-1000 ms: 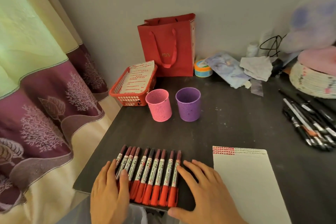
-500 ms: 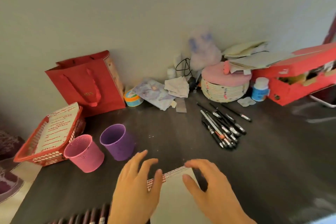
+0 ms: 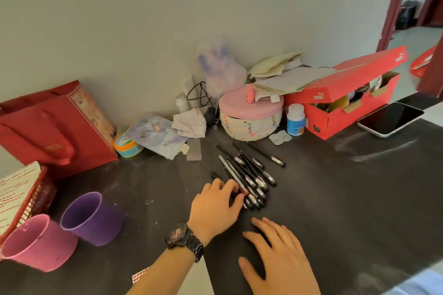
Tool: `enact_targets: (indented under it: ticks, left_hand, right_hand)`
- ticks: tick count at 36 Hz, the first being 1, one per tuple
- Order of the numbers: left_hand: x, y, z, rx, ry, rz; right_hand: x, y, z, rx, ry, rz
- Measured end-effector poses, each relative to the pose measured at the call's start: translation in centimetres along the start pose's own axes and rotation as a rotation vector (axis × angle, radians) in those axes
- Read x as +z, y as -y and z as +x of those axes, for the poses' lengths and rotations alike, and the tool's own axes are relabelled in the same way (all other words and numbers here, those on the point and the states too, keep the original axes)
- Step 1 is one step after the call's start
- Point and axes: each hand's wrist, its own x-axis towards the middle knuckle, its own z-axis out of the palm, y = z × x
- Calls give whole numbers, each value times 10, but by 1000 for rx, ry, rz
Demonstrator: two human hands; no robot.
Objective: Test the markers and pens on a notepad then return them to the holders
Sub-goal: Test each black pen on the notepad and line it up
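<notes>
A pile of black pens [image 3: 251,172] lies on the dark table [image 3: 347,199], in the middle. My left hand [image 3: 215,208], with a dark watch on the wrist, reaches over to the pile's near ends, and its fingers and thumb pinch around the pens there. Nearer to me, my right hand [image 3: 280,258] hovers with its fingers spread and holds nothing. The notepad [image 3: 201,280] shows only partly at the bottom edge, under my left forearm. A pink holder [image 3: 36,244] and a purple holder [image 3: 91,218] stand at the left, both upright. The red markers are out of view.
A red basket with a lined pad [image 3: 21,196] and a red paper bag [image 3: 52,132] sit at the far left. Along the wall are a woven basket with a pink lid [image 3: 251,122], a small bottle [image 3: 296,120], a red shoebox [image 3: 347,103] and a phone [image 3: 390,118].
The view has swung right, away from the red markers. Both hands left the notepad's top edge; my left hand reached forward onto the black pens while my right stayed near.
</notes>
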Motion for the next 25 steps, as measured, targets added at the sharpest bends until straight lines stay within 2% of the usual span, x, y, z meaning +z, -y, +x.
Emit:
enact_targets:
  ticks: [5,10,14,17,20,22,25]
  left_hand:
    - [-5,2,4,-118,88,-125]
    - [-15,-2,8,-192,165,-98]
    - [-26,-1,7,-267,247,-252]
    - [-30,4,-5,-288,227,-328]
    - [-33,10,-30,-225,151,-432]
    - [-36,14,-54,-180,64,-489]
    - [-39,17,-95,-113,-49,-481]
  right_hand:
    - [17,-10,4,-31,-6,64]
    - [13,-7,4,-12,37,46]
    - [7,-3,4,7,39,72]
    - [2,1,-2,11,-31,74]
    - [-4,3,-6,40,-75,100]
    - [-8,9,-6,124,-84,239]
    - [-16,22,-3,341,-112,724]
